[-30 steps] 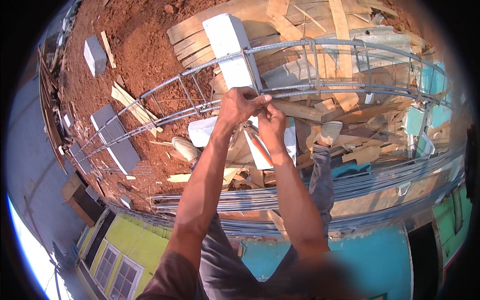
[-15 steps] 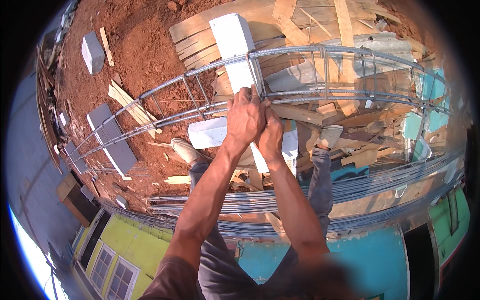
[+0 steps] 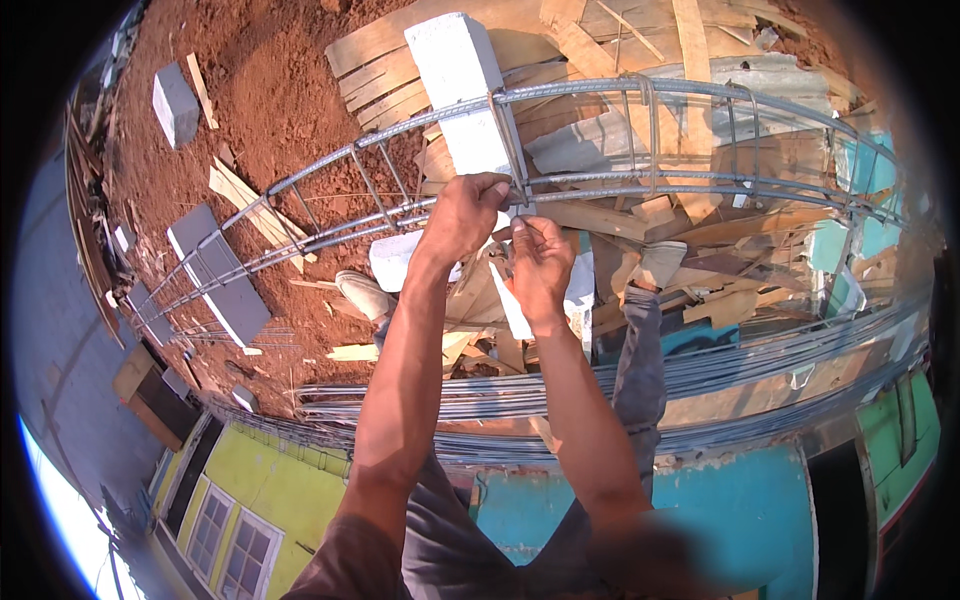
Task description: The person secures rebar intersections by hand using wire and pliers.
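Observation:
A long rebar cage of steel bars and square stirrups stretches across in front of me. My left hand is closed over its lower bars, fingertips beside a stirrup. Just below and to the right, my right hand is closed in a pinch under the same stirrup. Whatever lies between its thumb and forefinger is too small to make out. A white block supports the cage right at my hands.
Grey blocks lie under the cage's left end, on red soil. Wooden planks and broken boards cover the right side around my feet. A bundle of long steel bars runs behind my legs, beside painted walls.
My hands have drawn apart: the left shifted slightly left, the right dropped a little below the bars. The view has shifted slightly; the cage looks otherwise the same.

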Action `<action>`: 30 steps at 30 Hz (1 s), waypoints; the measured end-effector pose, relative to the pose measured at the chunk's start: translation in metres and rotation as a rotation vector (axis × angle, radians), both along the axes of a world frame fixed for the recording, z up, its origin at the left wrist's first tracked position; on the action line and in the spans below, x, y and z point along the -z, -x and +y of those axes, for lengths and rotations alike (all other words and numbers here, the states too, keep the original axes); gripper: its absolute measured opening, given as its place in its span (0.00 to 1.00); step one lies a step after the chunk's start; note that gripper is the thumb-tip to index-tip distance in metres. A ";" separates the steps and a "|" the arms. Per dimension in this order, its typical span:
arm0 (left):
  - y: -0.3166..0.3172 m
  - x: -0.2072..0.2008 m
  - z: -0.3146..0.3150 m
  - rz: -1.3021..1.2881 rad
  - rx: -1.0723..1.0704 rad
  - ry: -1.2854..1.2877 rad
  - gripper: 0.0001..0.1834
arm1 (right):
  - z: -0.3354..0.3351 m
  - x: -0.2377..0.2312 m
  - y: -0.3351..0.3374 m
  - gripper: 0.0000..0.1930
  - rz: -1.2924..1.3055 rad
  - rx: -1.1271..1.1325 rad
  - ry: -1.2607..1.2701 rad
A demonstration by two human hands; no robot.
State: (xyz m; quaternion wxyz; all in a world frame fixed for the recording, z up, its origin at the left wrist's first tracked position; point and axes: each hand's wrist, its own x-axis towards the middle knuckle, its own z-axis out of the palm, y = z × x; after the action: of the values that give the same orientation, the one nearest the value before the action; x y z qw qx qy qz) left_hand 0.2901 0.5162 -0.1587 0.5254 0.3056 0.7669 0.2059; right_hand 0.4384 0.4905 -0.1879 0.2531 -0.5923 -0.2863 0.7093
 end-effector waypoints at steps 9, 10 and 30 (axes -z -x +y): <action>-0.016 0.012 0.004 -0.008 -0.154 0.155 0.13 | 0.016 -0.005 -0.015 0.09 0.206 0.130 0.197; -0.018 0.015 0.002 0.006 -0.204 0.149 0.13 | 0.018 -0.009 -0.017 0.10 0.142 0.090 0.256; -0.039 0.031 -0.028 0.144 -0.283 -0.329 0.12 | 0.091 -0.056 -0.033 0.08 -0.444 -0.830 -0.351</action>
State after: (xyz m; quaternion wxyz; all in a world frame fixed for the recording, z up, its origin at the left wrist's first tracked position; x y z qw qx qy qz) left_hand 0.3294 0.4883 -0.1898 0.3785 0.2903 0.7937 0.3774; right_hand 0.4718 0.5811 -0.1317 -0.0214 -0.5135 -0.6598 0.5482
